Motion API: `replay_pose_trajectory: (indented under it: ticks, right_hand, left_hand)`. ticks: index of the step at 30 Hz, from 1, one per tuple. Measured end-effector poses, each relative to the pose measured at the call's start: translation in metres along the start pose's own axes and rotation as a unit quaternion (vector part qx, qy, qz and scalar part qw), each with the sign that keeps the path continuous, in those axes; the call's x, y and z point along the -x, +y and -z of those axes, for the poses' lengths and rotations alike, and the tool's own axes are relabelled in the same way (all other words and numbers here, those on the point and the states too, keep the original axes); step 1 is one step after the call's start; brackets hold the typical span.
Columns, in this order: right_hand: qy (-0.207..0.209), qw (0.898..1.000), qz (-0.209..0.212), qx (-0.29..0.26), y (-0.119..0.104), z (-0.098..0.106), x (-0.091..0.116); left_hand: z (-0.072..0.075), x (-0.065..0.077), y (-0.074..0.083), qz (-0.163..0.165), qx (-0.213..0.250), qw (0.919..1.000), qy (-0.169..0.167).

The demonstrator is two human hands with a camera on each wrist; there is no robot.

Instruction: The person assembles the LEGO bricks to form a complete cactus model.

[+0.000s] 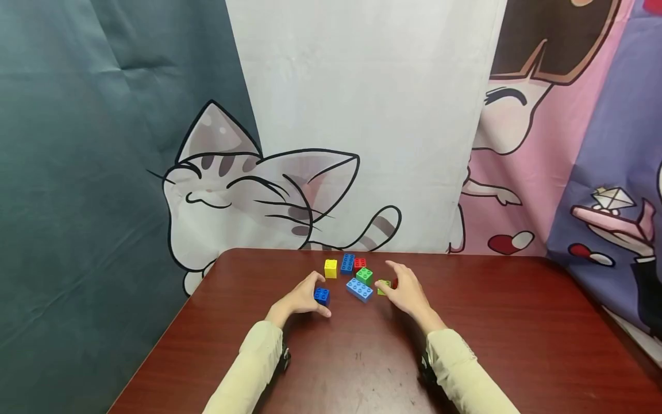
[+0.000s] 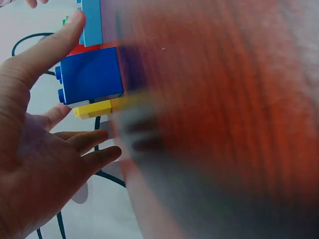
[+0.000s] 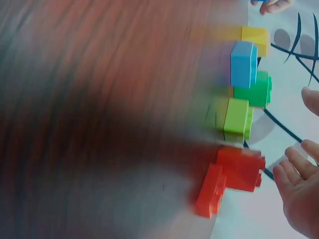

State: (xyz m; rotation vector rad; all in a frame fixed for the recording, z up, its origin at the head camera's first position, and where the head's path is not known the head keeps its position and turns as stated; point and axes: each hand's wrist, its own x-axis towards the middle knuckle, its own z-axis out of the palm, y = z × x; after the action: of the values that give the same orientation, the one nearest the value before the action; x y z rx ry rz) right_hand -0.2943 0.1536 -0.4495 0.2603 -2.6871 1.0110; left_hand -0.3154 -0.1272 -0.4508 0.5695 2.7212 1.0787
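Around a dark blue toy brick (image 1: 322,296), my left hand (image 1: 301,297) curves with thumb and fingers spread apart. The left wrist view shows straight fingers beyond that brick and the thumb near its studded side, with a gap between. My right hand (image 1: 410,292) hovers with spread fingers beside a lime green brick (image 1: 383,287). Two red bricks, a block (image 3: 238,168) and a narrower brick (image 3: 211,191), lie near it in the right wrist view. In the head view the right hand mostly hides them. Neither hand grips anything.
Between the hands lie a light blue brick (image 1: 359,290) and a green brick (image 1: 364,276). Farther back are a yellow brick (image 1: 330,269), a blue brick (image 1: 347,264) and a red brick (image 1: 360,264). The brown table (image 1: 357,368) ends at a printed curtain (image 1: 372,115).
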Motion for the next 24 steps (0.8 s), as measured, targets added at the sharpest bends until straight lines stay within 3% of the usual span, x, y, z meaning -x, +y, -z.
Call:
replay_pose_trajectory:
  ticks: [14, 24]
  right_hand:
    - [-0.016, 0.999, -0.003, -0.048, -0.012, -0.023, -0.004]
    - [-0.027, 0.998, -0.006, -0.049, -0.016, -0.04, -0.002]
  left_hand:
    - [0.002, 0.001, -0.005, 0.003, -0.002, 1.0, 0.003]
    - [-0.002, -0.005, -0.004, 0.004, 0.002, 1.0, -0.005]
